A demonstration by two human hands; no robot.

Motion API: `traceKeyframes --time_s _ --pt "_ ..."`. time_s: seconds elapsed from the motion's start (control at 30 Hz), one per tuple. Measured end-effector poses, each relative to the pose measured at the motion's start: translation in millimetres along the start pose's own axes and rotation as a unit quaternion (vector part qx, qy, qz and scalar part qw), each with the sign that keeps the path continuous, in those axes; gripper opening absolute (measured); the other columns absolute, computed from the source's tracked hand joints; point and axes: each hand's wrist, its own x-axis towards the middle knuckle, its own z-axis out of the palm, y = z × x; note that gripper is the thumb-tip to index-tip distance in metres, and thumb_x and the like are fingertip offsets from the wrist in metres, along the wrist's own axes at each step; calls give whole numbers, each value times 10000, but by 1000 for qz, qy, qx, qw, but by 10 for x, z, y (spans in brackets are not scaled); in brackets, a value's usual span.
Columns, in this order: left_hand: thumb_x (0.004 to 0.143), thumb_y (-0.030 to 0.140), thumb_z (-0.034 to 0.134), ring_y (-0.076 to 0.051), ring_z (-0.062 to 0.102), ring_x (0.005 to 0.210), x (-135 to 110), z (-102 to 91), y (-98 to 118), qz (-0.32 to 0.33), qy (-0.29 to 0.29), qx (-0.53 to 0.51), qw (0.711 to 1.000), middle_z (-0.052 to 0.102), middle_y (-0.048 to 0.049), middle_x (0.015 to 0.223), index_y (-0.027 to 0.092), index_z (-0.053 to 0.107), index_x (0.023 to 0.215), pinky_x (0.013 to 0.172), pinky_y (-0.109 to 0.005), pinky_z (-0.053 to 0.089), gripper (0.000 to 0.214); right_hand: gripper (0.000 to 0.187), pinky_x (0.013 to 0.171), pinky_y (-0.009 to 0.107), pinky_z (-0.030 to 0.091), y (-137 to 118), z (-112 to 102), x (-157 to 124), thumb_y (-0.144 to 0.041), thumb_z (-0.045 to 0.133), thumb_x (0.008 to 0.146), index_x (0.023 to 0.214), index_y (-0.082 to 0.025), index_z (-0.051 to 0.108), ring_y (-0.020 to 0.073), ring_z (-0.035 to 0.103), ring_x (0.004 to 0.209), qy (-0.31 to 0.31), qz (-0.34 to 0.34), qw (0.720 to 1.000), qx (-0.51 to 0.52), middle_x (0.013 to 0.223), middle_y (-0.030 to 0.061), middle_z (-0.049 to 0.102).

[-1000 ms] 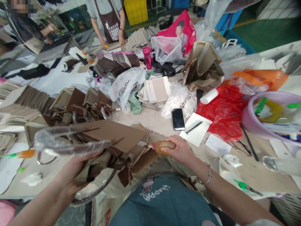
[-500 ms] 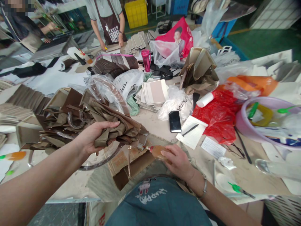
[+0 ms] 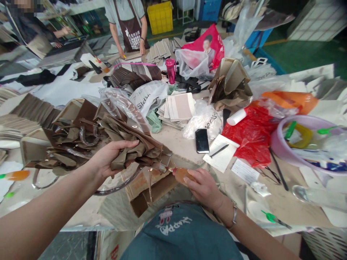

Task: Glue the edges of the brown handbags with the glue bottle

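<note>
My left hand [image 3: 112, 157] is closed on a brown handbag [image 3: 146, 146], thumb on top of its crumpled lining. The bag lies tilted, its edge toward my right side, and a plastic-wrapped handle [image 3: 121, 186] loops below it. In my right hand [image 3: 204, 184] is an orange glue bottle [image 3: 183, 176], fingers wrapped round it. Its red-and-white nozzle points left and meets or nearly meets the bag's edge; I cannot tell which. Under both sits an open cardboard box [image 3: 151, 195]. More brown bags [image 3: 73, 141] are piled to the left of my left hand.
A black phone [image 3: 202, 141], a notepad with a pen [image 3: 222, 151] and a red plastic bag [image 3: 249, 133] lie to the right. Beyond stands a purple basin [image 3: 276, 144]. Stacked panels [image 3: 181, 106] are ahead. Across the table a person in a brown apron [image 3: 130, 27] works.
The view has shifted slightly. Both hands keep their grips, and the bottle's nozzle stays at the bag's edge with hardly any movement.
</note>
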Motion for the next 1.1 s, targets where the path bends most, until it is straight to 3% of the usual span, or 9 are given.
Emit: traceKeyframes --time_s 0.23,0.5,0.7,0.83,1.1 --pt "823 79 555 -77 541 366 28 -31 -18 27 -35 46 998 658 -17 548 50 597 785 328 -123 424 64 334 771 421 483 39 -23 -73 -121 567 785 1085 -266 582 241 552 931 40 61 996 40 1088 99 585" --pt "839 180 579 -69 530 378 22 -36 -19 37 -61 67 995 648 -10 566 62 589 785 341 -115 406 130 246 756 395 500 -65 149 -66 -188 601 816 1060 -226 591 232 551 904 23 90 992 81 1045 108 590" --pt "764 99 606 -101 515 320 72 -53 -37 13 -18 44 999 631 -41 518 94 598 716 264 -155 403 50 249 811 419 498 -27 157 -84 -185 600 825 1067 -241 578 234 540 962 72 116 988 70 1088 101 571" --pt "767 97 598 -101 518 320 63 -32 -28 15 -18 44 999 638 -44 526 107 600 710 256 -157 407 58 251 817 413 507 9 168 -79 -228 634 817 1061 -239 574 229 552 956 113 137 980 94 1052 93 573" --pt "755 98 613 -106 519 323 173 -38 -21 34 -35 39 998 645 -49 562 93 614 743 250 -167 397 13 246 799 398 517 -16 223 -144 -280 662 805 1031 -212 594 227 551 937 104 136 979 108 1030 99 582"
